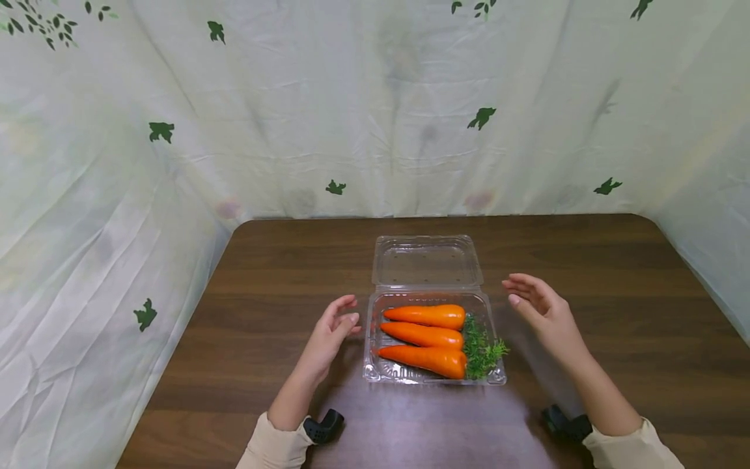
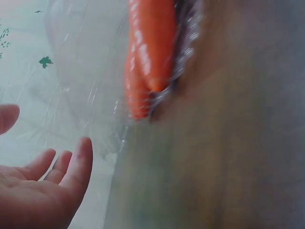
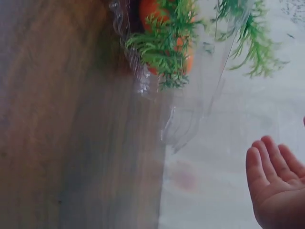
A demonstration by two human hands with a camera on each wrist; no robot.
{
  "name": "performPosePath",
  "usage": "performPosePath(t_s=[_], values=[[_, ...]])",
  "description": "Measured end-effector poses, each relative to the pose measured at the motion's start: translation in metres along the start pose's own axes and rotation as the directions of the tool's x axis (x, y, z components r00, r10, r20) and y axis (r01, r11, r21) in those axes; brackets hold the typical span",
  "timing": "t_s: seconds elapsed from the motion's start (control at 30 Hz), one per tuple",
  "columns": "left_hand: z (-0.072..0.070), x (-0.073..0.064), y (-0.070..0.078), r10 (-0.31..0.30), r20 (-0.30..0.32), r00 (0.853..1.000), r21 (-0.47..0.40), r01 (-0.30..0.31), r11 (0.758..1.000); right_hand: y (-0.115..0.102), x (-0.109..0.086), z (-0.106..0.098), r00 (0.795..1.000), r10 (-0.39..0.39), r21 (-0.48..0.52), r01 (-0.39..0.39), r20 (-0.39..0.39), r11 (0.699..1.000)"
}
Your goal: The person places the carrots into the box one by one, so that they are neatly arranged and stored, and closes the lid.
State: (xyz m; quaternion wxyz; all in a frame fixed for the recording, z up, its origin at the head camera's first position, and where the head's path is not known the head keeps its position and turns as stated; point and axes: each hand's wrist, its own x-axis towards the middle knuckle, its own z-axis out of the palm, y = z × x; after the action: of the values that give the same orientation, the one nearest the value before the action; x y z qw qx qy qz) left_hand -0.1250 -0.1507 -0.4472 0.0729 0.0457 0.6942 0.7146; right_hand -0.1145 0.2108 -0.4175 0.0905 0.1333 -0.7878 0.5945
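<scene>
A clear plastic clamshell box (image 1: 370, 365) sits on the table with its lid (image 1: 428, 264) folded back behind it. Three orange carrots (image 1: 424, 335) lie side by side inside, tips to the left and green tops (image 1: 482, 348) to the right, some fronds hanging over the rim. My left hand (image 1: 330, 335) is just left of the box, fingers loosely bent, holding nothing. To the right of the box, my right hand (image 1: 545, 319) hovers with relaxed fingers and nothing in it. In the left wrist view the carrots (image 2: 152, 47) are blurred; the right wrist view shows the green fronds (image 3: 167, 47) near the box edge.
The box stands on a dark brown wooden table (image 1: 281, 260) with rounded far corners. A pale curtain (image 1: 351, 117) with green bird and leaf prints hangs behind it and along both sides. Each wrist carries a black band (image 1: 324, 426).
</scene>
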Motion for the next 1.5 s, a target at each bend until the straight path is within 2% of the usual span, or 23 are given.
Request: performPosePath(t_s=[0.17, 0.3, 0.47, 0.63, 0.8, 0.93, 1.03, 1.17, 1.37, 1.5], values=[[-0.001, 0.024, 0.006, 0.033, -0.043, 0.999, 0.012, -0.033, 0.999, 0.006, 0.014, 0.0, 0.995, 0.104, 0.036, -0.103, -0.006, 0.994], [0.0, 0.042, 0.01, 0.016, -0.049, 0.999, 0.012, -0.015, 1.0, 0.016, 0.025, 0.002, 0.985, 0.172, 0.049, -0.172, 0.004, 0.984], [0.003, 0.062, 0.011, -0.046, -0.041, 0.998, 0.011, 0.047, 0.999, 0.03, 0.039, 0.008, 0.977, 0.215, 0.037, -0.215, 0.004, 0.976], [0.007, 0.078, 0.007, -0.145, -0.04, 0.989, 0.006, 0.145, 0.989, 0.042, 0.052, 0.014, 0.964, 0.265, 0.035, -0.265, -0.009, 0.964], [0.012, 0.09, 0.004, -0.231, -0.03, 0.972, -0.019, 0.231, 0.973, 0.052, 0.061, 0.019, 0.937, 0.348, 0.065, -0.349, 0.024, 0.935], [0.013, 0.096, 0.003, -0.258, -0.013, 0.966, -0.028, 0.258, 0.966, 0.056, 0.066, 0.022, 0.913, 0.4, 0.132, -0.408, 0.084, 0.903], [0.014, 0.098, 0.004, -0.244, 0.008, 0.97, -0.008, 0.244, 0.97, 0.057, 0.067, 0.023, 0.91, 0.402, 0.172, -0.414, 0.101, 0.894], [0.014, 0.098, 0.009, -0.202, 0.011, 0.979, 0.007, 0.202, 0.979, 0.055, 0.068, 0.024, 0.921, 0.379, 0.203, -0.389, 0.087, 0.899], [0.015, 0.095, 0.017, -0.119, -0.04, 0.992, 0.017, 0.12, 0.993, 0.042, 0.07, 0.023, 0.946, 0.322, 0.201, -0.322, 0.034, 0.925], [0.016, 0.092, 0.022, -0.06, -0.045, 0.997, 0.023, 0.061, 0.998, 0.033, 0.065, 0.017, 0.964, 0.263, 0.155, -0.266, 0.04, 0.951]])
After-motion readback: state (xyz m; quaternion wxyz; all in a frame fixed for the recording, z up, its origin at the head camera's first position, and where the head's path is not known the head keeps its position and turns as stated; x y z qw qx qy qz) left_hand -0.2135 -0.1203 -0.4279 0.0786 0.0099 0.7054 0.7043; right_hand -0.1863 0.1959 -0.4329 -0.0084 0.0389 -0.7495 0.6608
